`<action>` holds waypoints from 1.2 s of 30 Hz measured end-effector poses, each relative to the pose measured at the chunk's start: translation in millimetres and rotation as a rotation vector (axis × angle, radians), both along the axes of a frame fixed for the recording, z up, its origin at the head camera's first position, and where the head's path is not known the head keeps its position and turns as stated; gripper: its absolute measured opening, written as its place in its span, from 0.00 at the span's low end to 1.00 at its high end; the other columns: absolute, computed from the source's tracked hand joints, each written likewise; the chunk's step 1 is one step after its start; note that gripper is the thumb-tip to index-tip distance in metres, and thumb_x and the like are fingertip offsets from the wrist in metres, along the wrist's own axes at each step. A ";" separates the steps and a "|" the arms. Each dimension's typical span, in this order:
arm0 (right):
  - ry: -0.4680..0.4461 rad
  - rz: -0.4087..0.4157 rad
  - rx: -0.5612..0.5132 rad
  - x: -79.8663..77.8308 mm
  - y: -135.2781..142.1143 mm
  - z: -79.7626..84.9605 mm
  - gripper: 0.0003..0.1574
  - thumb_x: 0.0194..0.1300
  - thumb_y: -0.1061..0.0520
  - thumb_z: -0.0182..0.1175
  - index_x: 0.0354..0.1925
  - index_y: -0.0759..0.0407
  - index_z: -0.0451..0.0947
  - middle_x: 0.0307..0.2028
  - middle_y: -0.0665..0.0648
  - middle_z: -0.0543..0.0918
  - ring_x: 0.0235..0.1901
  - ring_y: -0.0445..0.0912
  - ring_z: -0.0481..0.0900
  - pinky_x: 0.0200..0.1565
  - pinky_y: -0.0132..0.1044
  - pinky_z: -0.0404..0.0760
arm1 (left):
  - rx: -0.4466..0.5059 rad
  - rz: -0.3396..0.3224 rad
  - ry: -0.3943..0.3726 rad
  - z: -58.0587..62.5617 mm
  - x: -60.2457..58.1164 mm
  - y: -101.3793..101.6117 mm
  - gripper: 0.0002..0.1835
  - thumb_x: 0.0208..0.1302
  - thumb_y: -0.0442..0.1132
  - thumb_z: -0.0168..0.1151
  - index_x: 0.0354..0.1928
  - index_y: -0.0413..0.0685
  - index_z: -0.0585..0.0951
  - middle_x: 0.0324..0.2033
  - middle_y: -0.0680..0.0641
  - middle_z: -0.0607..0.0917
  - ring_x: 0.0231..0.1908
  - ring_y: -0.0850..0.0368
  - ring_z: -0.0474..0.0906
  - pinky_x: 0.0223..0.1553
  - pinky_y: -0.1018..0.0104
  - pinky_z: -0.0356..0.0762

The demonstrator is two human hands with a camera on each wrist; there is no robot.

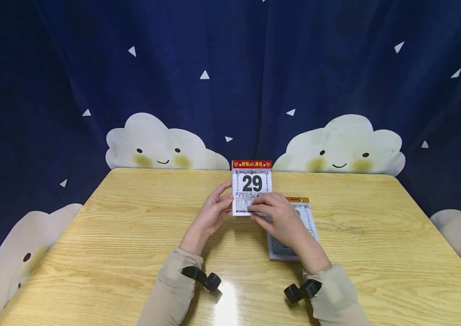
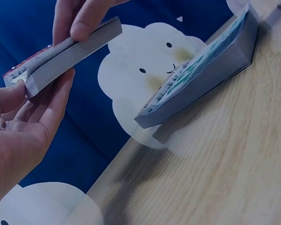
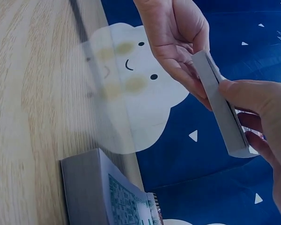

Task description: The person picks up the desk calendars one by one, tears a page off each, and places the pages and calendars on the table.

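A small tear-off calendar (image 1: pixel 252 181) with a red header and a large black 29 is held up above the table's far part. My left hand (image 1: pixel 212 209) grips its left edge, thumb on the front and fingers behind. At its lower edge, my right hand (image 1: pixel 281 218) pinches the front leaves between thumb and fingers. A dark gap shows between those leaves and the page block (image 3: pixel 220 110) in the right wrist view. Below my right hand, a second, thicker calendar (image 1: pixel 309 224) with green print lies on the table, partly hidden by that hand and forearm.
The light wood table (image 1: pixel 132 244) reaches back to a dark blue curtain (image 1: pixel 181 54) with white triangles and smiling clouds. Each wrist carries a black strap-on camera; the left one (image 1: pixel 213 281) and the right one (image 1: pixel 292 293) hang over the table's near part.
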State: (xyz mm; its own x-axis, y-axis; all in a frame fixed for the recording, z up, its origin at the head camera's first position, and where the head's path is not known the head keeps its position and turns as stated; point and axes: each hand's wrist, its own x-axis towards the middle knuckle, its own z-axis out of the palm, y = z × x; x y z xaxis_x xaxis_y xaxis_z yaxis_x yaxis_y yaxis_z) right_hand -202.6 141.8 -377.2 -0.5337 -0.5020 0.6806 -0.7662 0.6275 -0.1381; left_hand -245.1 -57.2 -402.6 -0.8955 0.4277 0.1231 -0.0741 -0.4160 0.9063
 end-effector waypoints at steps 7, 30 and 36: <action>-0.003 -0.040 -0.029 1.0 -3.3 -0.8 0.05 0.53 0.60 0.64 0.32 0.57 0.83 0.35 0.50 0.81 0.39 0.44 0.77 0.48 0.39 0.74 | -0.011 0.005 -0.017 -1.7 0.1 0.3 0.24 0.68 0.29 0.40 0.66 0.40 0.55 0.34 0.56 0.84 0.31 0.62 0.80 0.32 0.70 0.77; -0.093 -0.011 -0.329 -3.4 -6.8 12.8 0.08 0.46 0.62 0.69 0.23 0.55 0.78 0.27 0.47 0.80 0.29 0.38 0.77 0.32 0.32 0.79 | 0.029 0.011 -0.033 -1.4 -0.5 -1.3 0.25 0.67 0.28 0.41 0.66 0.39 0.55 0.32 0.55 0.83 0.31 0.62 0.80 0.34 0.69 0.78; -0.111 -0.061 -0.338 -4.4 -6.0 20.2 0.07 0.48 0.63 0.68 0.25 0.56 0.78 0.26 0.49 0.81 0.27 0.38 0.77 0.30 0.32 0.79 | 0.017 0.019 -0.011 -0.6 0.6 -0.2 0.25 0.67 0.28 0.40 0.66 0.38 0.54 0.32 0.56 0.84 0.31 0.61 0.81 0.34 0.69 0.79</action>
State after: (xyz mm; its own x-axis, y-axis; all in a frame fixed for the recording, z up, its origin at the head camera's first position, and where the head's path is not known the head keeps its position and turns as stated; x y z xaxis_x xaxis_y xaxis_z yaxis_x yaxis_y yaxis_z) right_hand -207.0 135.8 -357.1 -0.6360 -0.2235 0.7386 -0.6972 0.5766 -0.4259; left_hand -244.5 -57.4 -403.2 -0.9049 0.4084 0.1198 -0.0763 -0.4325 0.8984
